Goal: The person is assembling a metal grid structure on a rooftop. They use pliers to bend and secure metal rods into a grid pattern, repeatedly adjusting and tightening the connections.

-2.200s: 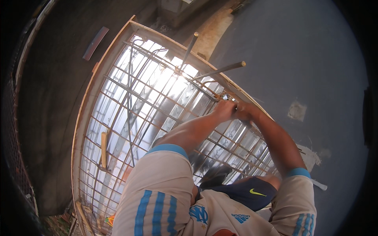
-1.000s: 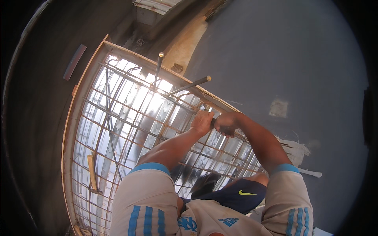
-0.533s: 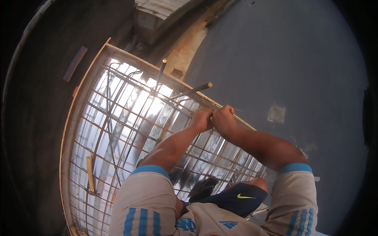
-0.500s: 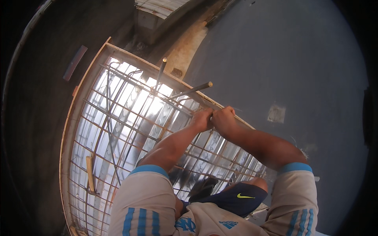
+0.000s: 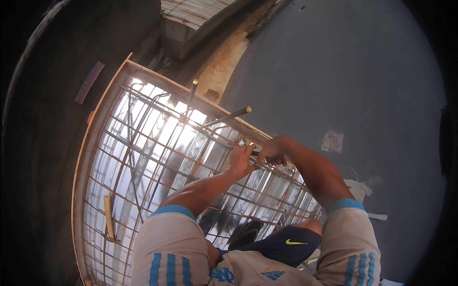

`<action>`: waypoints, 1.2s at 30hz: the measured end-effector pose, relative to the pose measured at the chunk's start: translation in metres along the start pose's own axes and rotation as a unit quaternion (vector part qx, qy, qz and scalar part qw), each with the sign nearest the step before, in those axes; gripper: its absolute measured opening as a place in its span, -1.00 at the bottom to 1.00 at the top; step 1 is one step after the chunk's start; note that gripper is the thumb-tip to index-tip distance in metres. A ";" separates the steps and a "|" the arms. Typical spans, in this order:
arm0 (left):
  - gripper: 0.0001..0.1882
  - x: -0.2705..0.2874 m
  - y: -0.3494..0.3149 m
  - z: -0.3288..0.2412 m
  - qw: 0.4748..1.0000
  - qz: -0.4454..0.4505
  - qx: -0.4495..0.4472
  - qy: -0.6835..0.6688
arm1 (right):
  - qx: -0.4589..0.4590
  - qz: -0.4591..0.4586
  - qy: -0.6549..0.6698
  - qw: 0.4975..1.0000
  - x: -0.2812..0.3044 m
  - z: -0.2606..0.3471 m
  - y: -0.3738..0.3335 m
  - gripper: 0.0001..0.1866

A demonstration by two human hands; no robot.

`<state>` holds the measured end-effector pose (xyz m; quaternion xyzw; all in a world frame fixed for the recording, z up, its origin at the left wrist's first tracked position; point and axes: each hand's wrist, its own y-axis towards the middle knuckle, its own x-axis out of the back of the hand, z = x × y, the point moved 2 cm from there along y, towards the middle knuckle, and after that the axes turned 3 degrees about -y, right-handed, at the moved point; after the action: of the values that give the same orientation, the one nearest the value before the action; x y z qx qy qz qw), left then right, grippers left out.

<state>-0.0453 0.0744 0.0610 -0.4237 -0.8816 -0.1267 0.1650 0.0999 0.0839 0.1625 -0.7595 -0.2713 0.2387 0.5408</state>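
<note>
Both hands are at the far right edge of a grid of steel reinforcing bars [image 5: 157, 155], close to the wooden form board [image 5: 257, 135]. My left hand [image 5: 241, 161] rests over the bars, with its thumb spread away from its fingers. Beside it, my right hand [image 5: 275, 151] is bent down at the wrist, its fingers curled. A short dark rod-like piece [image 5: 255, 153] shows between the hands and runs into the right one; its kind cannot be made out. The right fingertips are partly hidden.
Two pipe stubs [image 5: 234, 116] [image 5: 192, 95] rise from the grid ahead of my hands. A wooden-handled hammer [image 5: 109, 217] lies on the bars at left. Shiny corrugated sheeting lies beneath the bars. Grey floor [image 5: 372, 95] stretches right, with a white-handled tool [image 5: 377, 217].
My hands were pressed together at the bars; now they are apart. The left thumb has spread, and the right wrist has turned downward, leaving the dark piece visible between them.
</note>
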 end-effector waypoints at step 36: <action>-0.63 -0.008 0.009 0.018 0.997 0.066 -0.027 0.001 | 0.144 0.017 0.146 0.979 -0.030 -0.016 0.007 -0.60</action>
<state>-0.0369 0.0808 0.0422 -0.4853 -0.8478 -0.1395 0.1620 0.0892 0.0511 0.1625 -0.7050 -0.1390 0.1706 0.6742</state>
